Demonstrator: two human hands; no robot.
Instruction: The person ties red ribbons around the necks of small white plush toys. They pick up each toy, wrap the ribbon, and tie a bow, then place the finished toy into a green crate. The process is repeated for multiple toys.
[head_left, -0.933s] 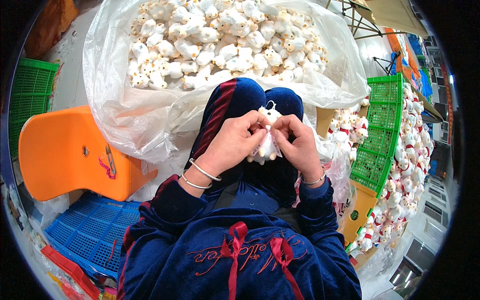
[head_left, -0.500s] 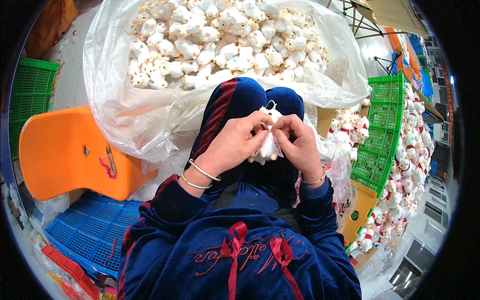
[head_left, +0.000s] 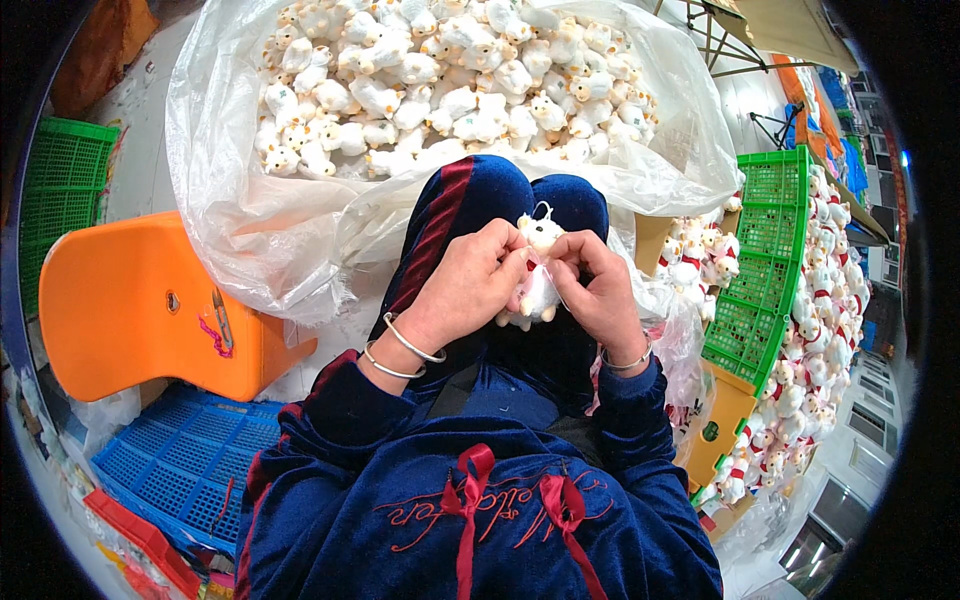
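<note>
Left hand (head_left: 468,285), right hand (head_left: 598,285) narrow, pinching white toy (head_left: 541,296) at neck, over lap (head_left: 505,365). Red ribbon (head_left: 530,265) near fingertips; could slip or sit crooked if pinch loosens unevenly.

Bright, cool-white indoor light falls fairly evenly over the scene. The white floor (head_left: 750,105) at upper right is nearly washed out, and the crumpled clear plastic sheet (head_left: 235,235) catches pale, milky glare. Soft highlights sit on the orange chair (head_left: 115,300) and give the dark blue velvet trousers (head_left: 485,185) a sheen; the lap below the hands sinks into deep shadow. The left hand (head_left: 480,280) and right hand (head_left: 597,280) look reasonably sharp, though detail between the fingertips is too small to read. Fisheye distortion bows the green crate (head_left: 762,265) at right. Toward the edges, things stretch, shrink and soften; the corners are black.
</note>
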